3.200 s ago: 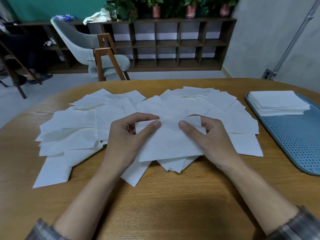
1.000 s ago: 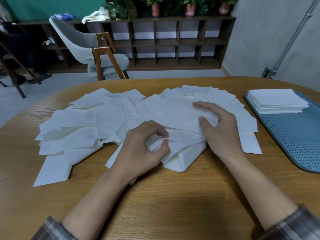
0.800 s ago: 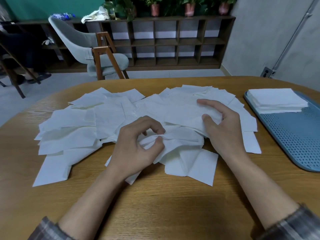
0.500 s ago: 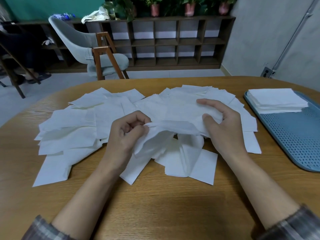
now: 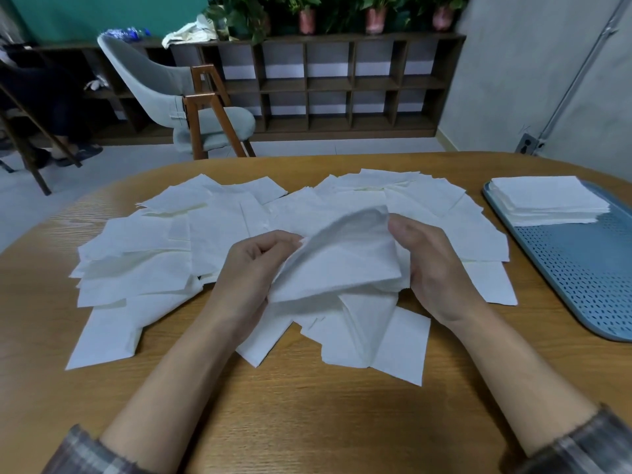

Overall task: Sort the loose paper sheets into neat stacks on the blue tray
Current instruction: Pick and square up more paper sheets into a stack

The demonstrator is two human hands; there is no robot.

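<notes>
Beyond the round wooden worktop (image 5: pixel 307 415) the room shows a grey padded chair with wooden legs (image 5: pixel 164 94) and a long dark cubby shelf (image 5: pixel 328 83) with plant pots (image 5: pixel 374 20) along its top.

Across the left and middle of the frame lies the spread of loose white paper sheets (image 5: pixel 143 268), overlapping one another on the worktop. At centre the left hand (image 5: pixel 253 268) pinches the left edge of one raised white sheet (image 5: pixel 345 254), fingers curled in against the thumb. The right hand (image 5: pixel 431 265) grips the same sheet's right side, thumb at the upper corner and fingers tucked behind it.

Half a second ago that sheet was bunched up at the left hand. Now it is drawn open and held clear above the heap. I'd say one sheet has been teased free and is about ready to be squared off and carried over. A few sheets that slid toward the near edge a moment earlier are lying where they fell.

At the right of the frame the blue perforated plastic tray (image 5: pixel 581 285) carries a neat white stack (image 5: pixel 547 200) at its far end, with most of its floor bare.

By my count there are two hands, one lifted sheet, one tray, one finished stack, one grey chair and three pinkish pots. The loose sheets overlap too much to number, though plainly many remain.
</notes>
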